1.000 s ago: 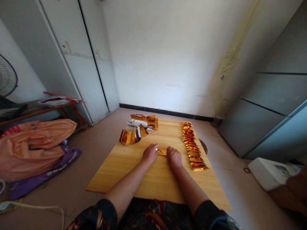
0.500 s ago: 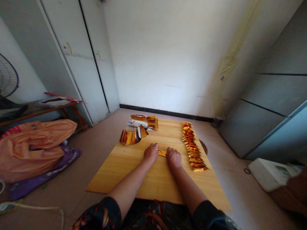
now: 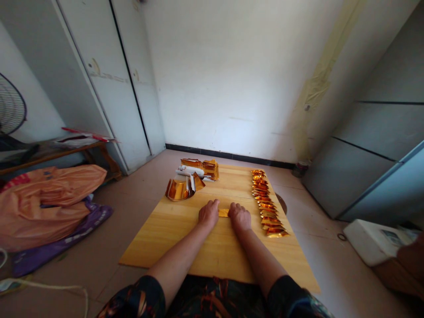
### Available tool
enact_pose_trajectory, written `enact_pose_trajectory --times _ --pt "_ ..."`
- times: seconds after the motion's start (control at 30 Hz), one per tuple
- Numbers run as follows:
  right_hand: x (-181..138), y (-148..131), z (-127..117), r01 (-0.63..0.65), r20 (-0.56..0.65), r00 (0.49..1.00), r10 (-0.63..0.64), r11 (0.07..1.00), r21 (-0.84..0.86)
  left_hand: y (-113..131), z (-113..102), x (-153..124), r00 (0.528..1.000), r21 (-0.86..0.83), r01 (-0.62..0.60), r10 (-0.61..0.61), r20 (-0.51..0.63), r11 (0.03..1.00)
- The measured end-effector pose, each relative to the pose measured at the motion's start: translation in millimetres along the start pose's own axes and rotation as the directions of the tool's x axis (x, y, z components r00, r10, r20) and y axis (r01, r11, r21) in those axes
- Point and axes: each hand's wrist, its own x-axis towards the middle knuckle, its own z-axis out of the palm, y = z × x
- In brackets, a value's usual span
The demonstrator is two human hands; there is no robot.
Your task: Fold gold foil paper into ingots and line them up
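A narrow strip of gold foil paper [image 3: 224, 213] lies across the middle of the wooden board, held at both ends. My left hand [image 3: 208, 213] is closed on its left end, fingers curled. At the right end, my right hand [image 3: 240, 216] is closed in the same way. The fingertips and the strip's ends are hidden beneath the hands. To the right stands a long row of folded gold foil pieces [image 3: 267, 207], packed close together. Stacks of gold foil sheets [image 3: 179, 190] with white backs sit at the far left of the board.
The wooden board [image 3: 159, 238] reaches to my lap. On the floor at left lie an orange bag [image 3: 49, 207] and a purple bag [image 3: 62, 240]. A white box [image 3: 371, 240] stands at right. A fan [image 3: 11, 106] and a cabinet [image 3: 99, 88] are on the left.
The foil strip between my hands looks flatter and slightly lower. Both hands have shifted only a little, and the stacks and the row are unchanged.
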Motion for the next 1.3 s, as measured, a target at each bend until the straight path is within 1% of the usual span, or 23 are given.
enact_pose_trajectory --times 0.17,0.3,0.47,0.6,0.67,0.77,0.83,0.87,0.93,0.97,1.03,1.1,1.17,1.23,1.3 --pt "0.9 1.1 1.7 0.007 -0.003 1.0 -0.007 1.0 0.005 -2.2 -0.1 -1.8 0.999 0.027 -0.042 0.042 0.007 0.999" --pt "1.4 0.9 1.9 -0.006 -0.007 1.0 0.006 1.0 0.002 -3.0 0.0 -0.4 0.994 0.057 -0.106 0.105 0.011 0.993" --pt "2.3 -0.1 5.2 -0.038 -0.011 0.999 0.038 0.999 0.007 -2.3 2.0 2.1 0.991 0.07 -0.131 0.129 0.035 0.989" --pt "0.9 -0.3 6.9 -0.061 -0.051 0.997 0.063 0.998 0.029 -2.5 1.2 2.3 0.986 0.108 -0.163 0.158 0.053 0.981" --pt "-0.5 0.3 5.1 -0.038 -0.075 0.996 0.041 0.998 0.044 -2.8 0.0 1.3 0.986 0.112 -0.165 0.16 0.047 0.98" --pt "-0.8 1.9 1.1 0.081 -0.075 0.994 -0.076 0.994 0.076 -3.2 -1.5 0.7 0.98 0.133 -0.198 0.2 -0.009 0.971" --pt "1.2 3.0 -0.8 0.153 -0.044 0.988 -0.15 0.982 0.107 -3.7 -1.9 2.2 0.956 0.152 -0.281 0.29 -0.038 0.947" --pt "2.6 3.5 -1.3 0.161 -0.026 0.987 -0.159 0.979 0.122 -4.2 -1.9 3.8 0.938 0.153 -0.337 0.345 -0.034 0.929" --pt "5.4 4.0 -1.7 0.133 0.002 0.991 -0.135 0.979 0.152 -6.0 -1.6 8.1 0.9 0.135 -0.432 0.437 -0.002 0.891" --pt "6.2 3.9 -1.7 0.107 0.01 0.994 -0.111 0.98 0.168 -7.2 -1.3 10.6 0.886 0.122 -0.461 0.463 0.014 0.879" --pt "5.4 2.5 -1.6 0.058 0.018 0.998 -0.063 0.978 0.202 -10.4 -0.3 14.6 0.878 0.1 -0.479 0.478 0.031 0.872" --pt "1.6 -1.0 -1.2 0.008 0.004 1.0 -0.009 0.973 0.233 -14.0 1.4 16.1 0.873 0.086 -0.488 0.488 0.016 0.869" --pt "-4.0 -6.4 -0.6 -0.048 -0.032 0.998 0.057 0.967 0.249 -17.3 3.2 13.8 0.862 0.079 -0.504 0.507 -0.023 0.86" --pt "-8.9 -12.5 0.2 -0.097 -0.065 0.991 0.117 0.963 0.252 -20.1 4.1 8.1 0.852 0.09 -0.515 0.521 -0.059 0.852" --pt "-11.4 -17.9 0.6 -0.14 -0.072 0.984 0.162 0.959 0.246 -22.4 3.4 0.6 0.847 0.113 -0.518 0.527 -0.069 0.848"
